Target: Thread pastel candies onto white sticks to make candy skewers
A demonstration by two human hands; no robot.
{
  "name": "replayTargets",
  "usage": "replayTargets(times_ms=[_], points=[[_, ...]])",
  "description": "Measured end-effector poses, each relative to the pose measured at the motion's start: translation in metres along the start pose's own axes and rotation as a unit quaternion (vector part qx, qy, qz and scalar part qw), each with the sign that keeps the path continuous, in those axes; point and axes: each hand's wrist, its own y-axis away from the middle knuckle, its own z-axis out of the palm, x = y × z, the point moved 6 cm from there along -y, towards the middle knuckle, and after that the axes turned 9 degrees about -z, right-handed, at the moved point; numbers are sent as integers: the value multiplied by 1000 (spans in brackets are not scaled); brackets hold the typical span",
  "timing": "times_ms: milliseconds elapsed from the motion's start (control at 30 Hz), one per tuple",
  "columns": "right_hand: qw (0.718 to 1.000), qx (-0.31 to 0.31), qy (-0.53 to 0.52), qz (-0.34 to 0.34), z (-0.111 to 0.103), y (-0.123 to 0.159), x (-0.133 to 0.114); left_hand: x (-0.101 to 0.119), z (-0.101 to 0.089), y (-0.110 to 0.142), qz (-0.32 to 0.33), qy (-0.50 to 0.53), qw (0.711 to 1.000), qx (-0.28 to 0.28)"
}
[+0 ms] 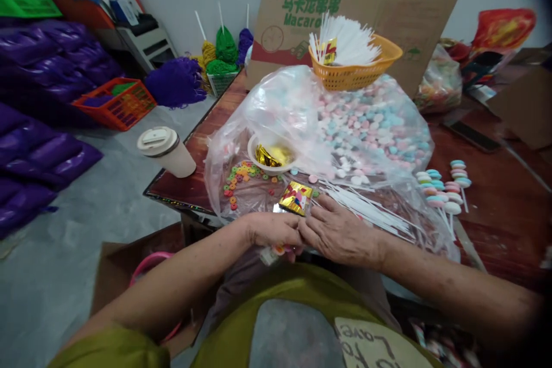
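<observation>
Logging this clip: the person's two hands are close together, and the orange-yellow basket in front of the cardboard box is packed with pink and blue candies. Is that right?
Not quite: the head view shows the basket packed with white sticks, not candies. The left hand and right hand are close together, as you say.

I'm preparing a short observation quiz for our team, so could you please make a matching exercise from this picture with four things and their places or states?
Things
1. Lidded cup
2. Yellow basket
3. Orange crate
4. Gold packet

Places or states
A. On the floor
B. Next to the left hand and right hand
C. Holds many white sticks
D. At the left edge of the table

Pairs: 1-D, 2-C, 3-A, 4-B
</observation>
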Motion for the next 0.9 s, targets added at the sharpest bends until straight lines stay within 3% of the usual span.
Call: replayTargets(times_ms=[67,133,167,233,300,333,367,400,433,500,567,633,700,800,900], points=[[995,-30,-59,81,13,-2,9,0,-16,5,13,-133,980,145],[963,-22,-192,190,26,-1,20,4,-26,16,43,-286,907,305],[926,-5,-288,245,32,1,24,6,-27,22,60,-347,862,365],[793,20,-504,343,47,5,28,6,-21,32,107,-424,789,431],[646,-2,-654,394,57,5,27,3,-14,39,163,-445,750,461],[603,-31,-692,395,57,1,27,0,-13,42,180,-433,745,474],[593,-63,-708,378,55,-5,31,-4,-14,46,189,-406,750,487],[616,-89,-701,348,51,-15,39,-8,-19,50,190,-360,761,505],[662,-103,-673,314,46,-27,52,-13,-27,55,184,-293,775,528],[785,-100,-552,263,39,-56,88,-29,-48,66,158,-101,793,580],[890,-66,-374,253,39,-85,130,-51,-66,73,123,138,784,593],[922,-60,-277,264,52,-105,163,-71,-74,71,99,349,756,545],[933,-74,-230,269,70,-115,185,-79,-77,66,99,486,726,475],[942,-111,-181,262,88,-116,199,-82,-81,63,110,585,686,419],[943,-156,-146,253,92,-112,200,-79,-85,61,111,621,673,387]])
